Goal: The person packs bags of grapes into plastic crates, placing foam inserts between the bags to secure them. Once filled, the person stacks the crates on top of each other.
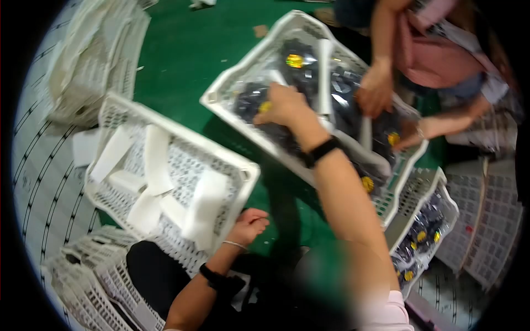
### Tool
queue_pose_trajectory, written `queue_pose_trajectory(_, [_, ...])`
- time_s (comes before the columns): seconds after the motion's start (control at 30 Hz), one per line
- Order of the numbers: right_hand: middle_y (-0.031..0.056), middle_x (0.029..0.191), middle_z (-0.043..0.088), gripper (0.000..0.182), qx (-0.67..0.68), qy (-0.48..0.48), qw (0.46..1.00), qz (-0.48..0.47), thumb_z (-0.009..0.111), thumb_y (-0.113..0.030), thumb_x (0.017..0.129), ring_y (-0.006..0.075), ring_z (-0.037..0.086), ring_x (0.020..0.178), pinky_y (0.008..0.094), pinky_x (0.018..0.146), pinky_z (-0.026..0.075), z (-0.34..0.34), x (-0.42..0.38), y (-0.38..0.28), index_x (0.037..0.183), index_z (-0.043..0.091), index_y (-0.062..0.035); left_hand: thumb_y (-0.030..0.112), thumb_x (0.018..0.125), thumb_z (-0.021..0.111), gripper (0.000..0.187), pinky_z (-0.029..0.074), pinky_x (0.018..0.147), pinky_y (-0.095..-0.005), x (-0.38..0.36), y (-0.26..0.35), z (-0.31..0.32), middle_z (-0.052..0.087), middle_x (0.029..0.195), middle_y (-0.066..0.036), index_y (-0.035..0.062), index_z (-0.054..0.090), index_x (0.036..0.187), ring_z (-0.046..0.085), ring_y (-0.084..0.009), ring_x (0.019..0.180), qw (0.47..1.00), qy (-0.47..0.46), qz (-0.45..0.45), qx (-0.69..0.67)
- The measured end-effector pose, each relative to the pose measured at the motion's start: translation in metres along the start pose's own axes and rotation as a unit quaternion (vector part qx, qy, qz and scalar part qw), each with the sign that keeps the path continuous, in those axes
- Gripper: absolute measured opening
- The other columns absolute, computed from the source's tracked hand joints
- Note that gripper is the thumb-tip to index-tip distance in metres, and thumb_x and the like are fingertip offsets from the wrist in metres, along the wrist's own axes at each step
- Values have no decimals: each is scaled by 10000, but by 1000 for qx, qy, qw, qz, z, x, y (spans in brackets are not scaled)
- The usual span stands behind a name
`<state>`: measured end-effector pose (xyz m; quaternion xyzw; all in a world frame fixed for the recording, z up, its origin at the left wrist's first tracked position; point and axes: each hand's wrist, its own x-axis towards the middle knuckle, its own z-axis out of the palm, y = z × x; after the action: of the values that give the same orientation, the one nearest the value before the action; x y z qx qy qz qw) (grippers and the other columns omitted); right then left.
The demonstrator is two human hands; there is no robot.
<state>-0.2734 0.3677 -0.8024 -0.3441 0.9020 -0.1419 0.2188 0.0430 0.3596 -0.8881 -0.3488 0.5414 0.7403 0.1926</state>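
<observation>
My right hand (287, 107) reaches into a large white plastic crate (237, 124), with a dark band on its wrist. Its thumb and fingers curve around a clear plastic bag of dark items (248, 102) bearing a gold round sticker; the exact grip is partly hidden. Similar bags (298, 71) fill the crate, separated by white strips (324, 71). My left hand (251, 227) hangs beside the corner of a second white basket (179, 138), fingers curled in, and nothing shows in them. Loose white strips (157, 160) lie in that basket.
Another person's hands (376, 91) work in the crate's right side. A smaller white basket (450, 212) holds more stickered bags. Stacked white baskets (94, 276) stand at lower left, and a wrapped white stack (96, 60) at upper left. The floor (182, 55) is green.
</observation>
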Motion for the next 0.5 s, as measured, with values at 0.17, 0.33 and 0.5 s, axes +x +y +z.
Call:
queue_pose_trajectory(0.17, [226, 1135, 598, 807, -18, -12, 999, 31, 886, -416, 502, 371, 575, 1075, 426, 916, 472, -7, 4, -5, 1116, 565, -3, 92, 883, 594, 149, 485, 640, -225, -8, 14, 3, 643, 870, -61, 46, 589, 1024, 584, -112, 715, 998, 14, -12, -54])
queue_pose_trajectory(0.33, [251, 1147, 584, 815, 115, -26, 993, 10, 892, -331, 493, 372, 576, 1076, 392, 905, 475, 16, 13, 7, 1108, 514, 47, 64, 873, 587, 152, 488, 647, -230, -2, 10, 3, 652, 872, -67, 45, 581, 1024, 587, -112, 713, 998, -14, 0, -57])
queue_pose_trajectory(0.5, [283, 1161, 572, 855, 157, -48, 986, 39, 909, -340, 446, 374, 580, 1073, 394, 879, 488, -2, 6, 13, 1109, 529, 44, 62, 865, 583, 181, 501, 662, -238, -11, 28, 14, 656, 885, -81, 23, 569, 1042, 599, -117, 717, 999, 3, -23, -37])
